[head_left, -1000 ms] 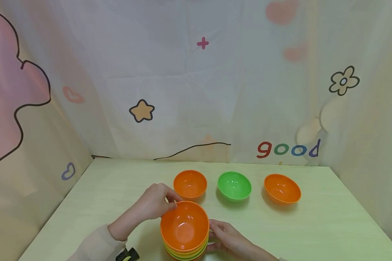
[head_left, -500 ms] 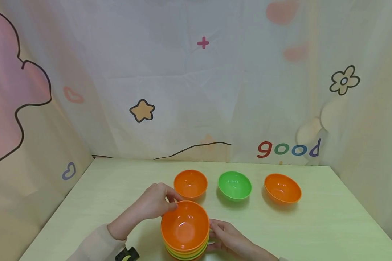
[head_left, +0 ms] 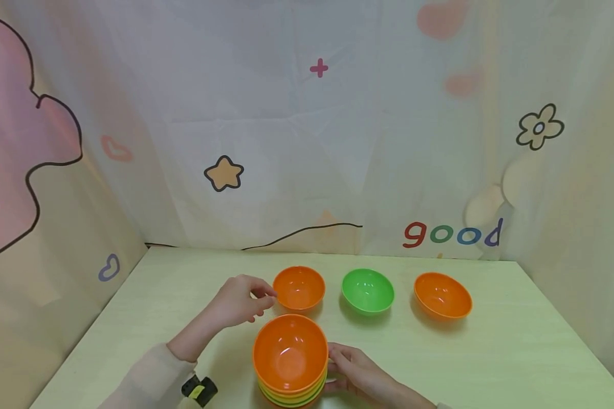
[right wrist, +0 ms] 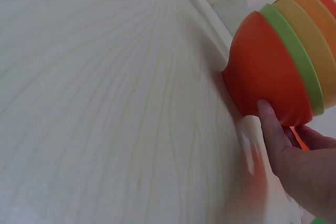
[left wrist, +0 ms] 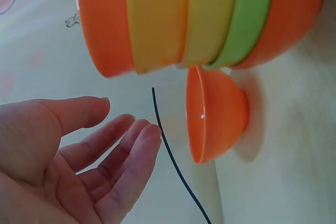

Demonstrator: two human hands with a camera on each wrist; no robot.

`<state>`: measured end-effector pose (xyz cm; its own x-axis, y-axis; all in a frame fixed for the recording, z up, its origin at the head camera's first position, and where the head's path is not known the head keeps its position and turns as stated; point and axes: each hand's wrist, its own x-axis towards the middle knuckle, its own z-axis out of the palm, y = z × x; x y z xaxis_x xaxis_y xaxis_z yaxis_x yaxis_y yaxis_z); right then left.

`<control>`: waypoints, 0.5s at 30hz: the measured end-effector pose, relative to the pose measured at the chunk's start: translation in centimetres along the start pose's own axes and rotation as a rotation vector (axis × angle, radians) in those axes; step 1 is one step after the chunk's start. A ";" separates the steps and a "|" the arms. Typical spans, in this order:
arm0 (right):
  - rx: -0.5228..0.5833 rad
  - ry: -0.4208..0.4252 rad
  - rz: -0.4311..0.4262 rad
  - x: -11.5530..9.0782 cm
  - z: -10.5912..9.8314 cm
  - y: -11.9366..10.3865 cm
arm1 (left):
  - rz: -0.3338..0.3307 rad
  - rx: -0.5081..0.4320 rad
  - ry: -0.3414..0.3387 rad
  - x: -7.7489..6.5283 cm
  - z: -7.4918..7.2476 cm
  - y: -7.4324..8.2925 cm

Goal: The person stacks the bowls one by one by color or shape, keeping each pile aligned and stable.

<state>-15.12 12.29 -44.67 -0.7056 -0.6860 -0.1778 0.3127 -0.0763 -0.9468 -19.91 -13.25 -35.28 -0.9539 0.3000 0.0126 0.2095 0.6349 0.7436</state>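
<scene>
A stack of nested bowls [head_left: 290, 355] stands near the front of the table, orange on top. Below that come yellow, green and, at the bottom, orange, as the left wrist view shows. My left hand [head_left: 239, 301] is off the stack, up and left of its rim, fingers loosely bent around nothing. Its fingertips come close to the left rim of a single orange bowl [head_left: 299, 288] behind the stack. My right hand [head_left: 359, 370] rests against the stack's right side; in the right wrist view, extended fingers [right wrist: 273, 129] touch the bottom orange bowl [right wrist: 265, 72].
Right of the single orange bowl, a green bowl [head_left: 367, 291] and another orange bowl [head_left: 442, 295] sit in a row toward the back. A printed curtain [head_left: 266, 193] closes off the table's [head_left: 184, 278] far side. A black device [head_left: 199, 390] is at the left sleeve.
My left hand has let go of the top orange bowl's rim and moved slightly up and back. The right hand and the stack hold their places.
</scene>
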 end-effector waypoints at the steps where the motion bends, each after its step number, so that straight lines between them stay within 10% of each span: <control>1: -0.002 0.006 0.003 0.0 0.0 0.0 | -0.012 -0.007 0.016 0.2 0.0 -0.2; 15: -0.006 0.009 0.013 0.0 -0.1 0.0 | -0.071 -0.022 0.153 2.0 -0.1 -2.3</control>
<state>-15.21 12.32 -44.66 -0.7075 -0.6801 -0.1922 0.3177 -0.0632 -0.9461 -22.31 -14.13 -36.90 -0.9881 0.1418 0.0599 0.1371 0.6345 0.7607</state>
